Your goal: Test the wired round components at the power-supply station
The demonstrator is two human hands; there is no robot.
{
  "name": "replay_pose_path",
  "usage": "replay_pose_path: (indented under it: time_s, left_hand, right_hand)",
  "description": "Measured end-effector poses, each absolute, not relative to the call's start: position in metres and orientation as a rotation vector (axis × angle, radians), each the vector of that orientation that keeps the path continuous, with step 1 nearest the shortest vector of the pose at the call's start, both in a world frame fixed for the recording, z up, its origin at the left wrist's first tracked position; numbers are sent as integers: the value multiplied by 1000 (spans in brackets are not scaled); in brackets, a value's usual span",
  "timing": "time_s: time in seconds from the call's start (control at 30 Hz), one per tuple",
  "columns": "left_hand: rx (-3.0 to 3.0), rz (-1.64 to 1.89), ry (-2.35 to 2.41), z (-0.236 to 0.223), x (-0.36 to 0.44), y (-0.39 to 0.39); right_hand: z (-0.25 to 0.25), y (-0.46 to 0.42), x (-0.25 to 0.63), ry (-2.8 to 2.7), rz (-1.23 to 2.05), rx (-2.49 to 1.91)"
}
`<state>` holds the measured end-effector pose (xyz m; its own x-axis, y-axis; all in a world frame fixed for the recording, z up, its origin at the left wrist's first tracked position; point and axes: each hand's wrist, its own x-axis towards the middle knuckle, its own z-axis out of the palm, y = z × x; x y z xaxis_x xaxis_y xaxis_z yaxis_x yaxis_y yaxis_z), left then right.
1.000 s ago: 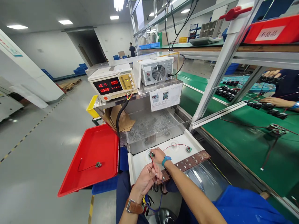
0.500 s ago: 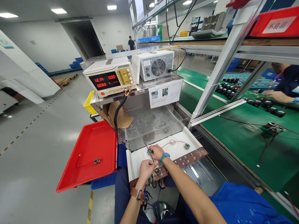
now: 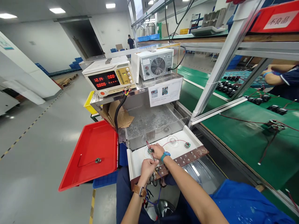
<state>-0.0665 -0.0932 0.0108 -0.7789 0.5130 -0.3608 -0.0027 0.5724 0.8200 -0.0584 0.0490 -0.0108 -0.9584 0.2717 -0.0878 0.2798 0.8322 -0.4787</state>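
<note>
My right hand (image 3: pixel 158 151) is closed on a small round green motor part (image 3: pixel 150 150) over the left half of the white tray (image 3: pixel 168 139). Thin red and dark wires (image 3: pixel 148 144) rise from that part in a bent loop. Just below, my left hand (image 3: pixel 148 168) pinches the wires' lower end close to the brown terminal strip (image 3: pixel 184 160), which has rows of metal eyelets. The fingertips partly hide the wire ends. Another round motor part (image 3: pixel 187 145) lies at the tray's right with its red wire running left.
A power supply (image 3: pixel 106 79) with red digits stands on the shelf ahead. One wired round part (image 3: pixel 97 160) lies in the red tray (image 3: pixel 87 137) at left. On the green bench (image 3: pixel 245 140) at right are black parts (image 3: pixel 226 88) and a co-worker's arm (image 3: pixel 272 77).
The wires at my hands now bend over in a loop instead of sticking up straight. Both hands stay near the terminal strip. The co-worker's hand has moved back from the black parts.
</note>
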Motion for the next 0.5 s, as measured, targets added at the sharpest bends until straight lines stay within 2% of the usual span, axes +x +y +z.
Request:
replay_pose_path:
  time_s: [0.5]
  left_hand:
    - [416, 1153, 2304, 16, -64, -94]
  right_hand:
    - [-9, 41, -60, 2967, -873, 455]
